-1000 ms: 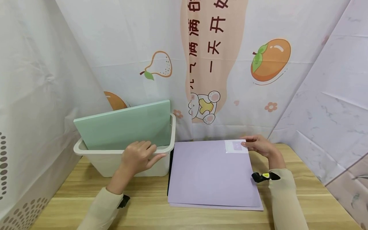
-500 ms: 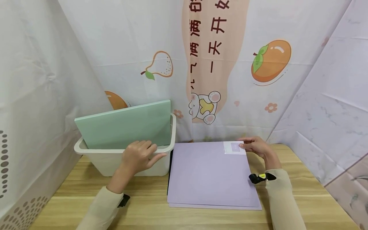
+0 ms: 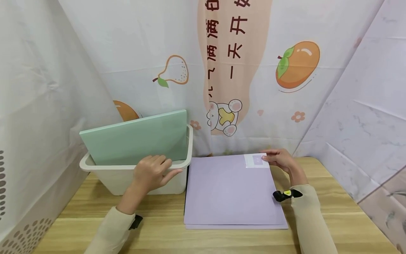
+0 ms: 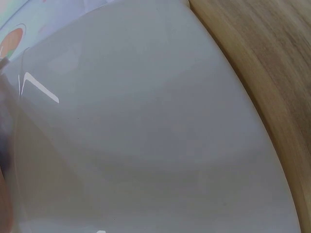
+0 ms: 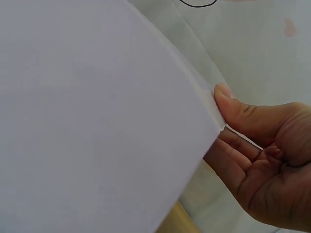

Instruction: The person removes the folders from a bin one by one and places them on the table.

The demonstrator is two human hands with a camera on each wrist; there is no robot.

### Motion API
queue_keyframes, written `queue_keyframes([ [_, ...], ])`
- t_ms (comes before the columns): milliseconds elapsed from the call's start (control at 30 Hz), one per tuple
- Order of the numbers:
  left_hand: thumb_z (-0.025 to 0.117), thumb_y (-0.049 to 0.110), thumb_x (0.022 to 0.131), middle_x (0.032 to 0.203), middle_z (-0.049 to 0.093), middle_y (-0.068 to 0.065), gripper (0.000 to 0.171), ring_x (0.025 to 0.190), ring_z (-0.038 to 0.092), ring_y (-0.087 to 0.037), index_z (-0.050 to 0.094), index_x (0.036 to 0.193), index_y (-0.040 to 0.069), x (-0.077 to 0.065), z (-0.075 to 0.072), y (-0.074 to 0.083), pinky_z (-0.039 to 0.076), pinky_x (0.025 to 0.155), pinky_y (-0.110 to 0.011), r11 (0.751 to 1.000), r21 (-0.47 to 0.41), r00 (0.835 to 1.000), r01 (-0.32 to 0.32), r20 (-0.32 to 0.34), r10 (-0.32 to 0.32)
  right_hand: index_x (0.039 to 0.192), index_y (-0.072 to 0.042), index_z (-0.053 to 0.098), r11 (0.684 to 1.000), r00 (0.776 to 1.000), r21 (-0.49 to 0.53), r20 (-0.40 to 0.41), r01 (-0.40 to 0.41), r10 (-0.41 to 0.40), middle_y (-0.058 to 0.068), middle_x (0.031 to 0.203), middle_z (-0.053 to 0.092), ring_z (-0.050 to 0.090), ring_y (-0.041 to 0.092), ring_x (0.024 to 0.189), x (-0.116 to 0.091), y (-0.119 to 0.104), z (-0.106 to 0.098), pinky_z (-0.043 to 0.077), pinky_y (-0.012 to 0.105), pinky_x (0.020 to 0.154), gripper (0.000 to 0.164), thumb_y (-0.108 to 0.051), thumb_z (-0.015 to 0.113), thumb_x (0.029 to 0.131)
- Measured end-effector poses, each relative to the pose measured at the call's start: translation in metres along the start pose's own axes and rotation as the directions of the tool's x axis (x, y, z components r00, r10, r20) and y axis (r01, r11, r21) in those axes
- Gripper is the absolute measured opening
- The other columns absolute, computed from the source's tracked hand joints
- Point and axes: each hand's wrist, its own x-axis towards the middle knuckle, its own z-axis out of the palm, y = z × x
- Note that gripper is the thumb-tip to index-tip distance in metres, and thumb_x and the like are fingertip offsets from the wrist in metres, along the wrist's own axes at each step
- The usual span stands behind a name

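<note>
My left hand [image 3: 152, 173] grips the front rim of a white plastic bin [image 3: 111, 176], its thumb lying along the rim. A mint-green folder [image 3: 136, 141] leans upright inside the bin and sticks out above it. To the right, a purple folder [image 3: 231, 194] lies flat on the table with a white label at its far right corner. At that corner my right hand [image 3: 280, 161] pinches the folder; in the right wrist view the thumb [image 5: 228, 104] is on top and fingers are underneath. The left wrist view is filled by the bin's wall [image 4: 146, 111].
Under the purple folder's left side a thin dark edge shows. The wood-grain table [image 3: 165, 225] extends in front and to the right. A printed curtain [image 3: 142, 42] hangs close behind, and a white perforated surface [image 3: 28, 233] stands at the left.
The right hand and the purple folder's labelled corner have shifted slightly left, nearer the bin. The left hand stays on the rim, and the view has tilted a little.
</note>
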Motion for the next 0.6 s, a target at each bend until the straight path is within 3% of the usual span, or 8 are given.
queue_keyframes([
  [233,0.041,0.055,0.106,0.056,0.024,0.006,0.061,0.044,0.017,-0.006,0.040,0.061,0.013,-0.0060,0.0034,-0.0016,0.011,0.046,-0.019,1.000,0.001,1.000,0.004,0.009,-0.004,0.138,0.013,0.053,0.999,0.999,-0.020,0.022,0.033,-0.033,-0.012,0.101,0.073,0.069,0.003,0.092,-0.0016,-0.0033,-0.0001,0.058,0.022,0.082,0.049,-0.006,0.069,0.096],
  [433,0.041,0.054,0.107,0.057,0.021,0.007,0.061,0.047,0.014,-0.004,0.040,0.061,0.013,0.0006,-0.0008,-0.0001,0.010,0.047,-0.019,1.000,-0.001,1.000,-0.002,-0.001,0.002,0.141,0.017,0.047,0.997,0.994,-0.031,0.088,0.067,-0.064,-0.012,0.103,0.074,0.070,0.003,0.095,-0.0047,-0.0062,-0.0048,0.057,0.022,0.084,0.050,-0.005,0.064,0.099],
  [600,0.041,0.054,0.107,0.057,0.022,0.007,0.061,0.046,0.015,-0.005,0.040,0.061,0.013,0.0002,-0.0002,-0.0001,0.010,0.046,-0.019,1.000,-0.003,1.000,0.000,0.000,0.000,0.143,0.019,0.041,0.997,0.993,-0.032,0.094,0.067,-0.064,-0.013,0.103,0.075,0.070,0.003,0.096,-0.0062,-0.0079,-0.0067,0.057,0.022,0.086,0.055,-0.006,0.064,0.100],
])
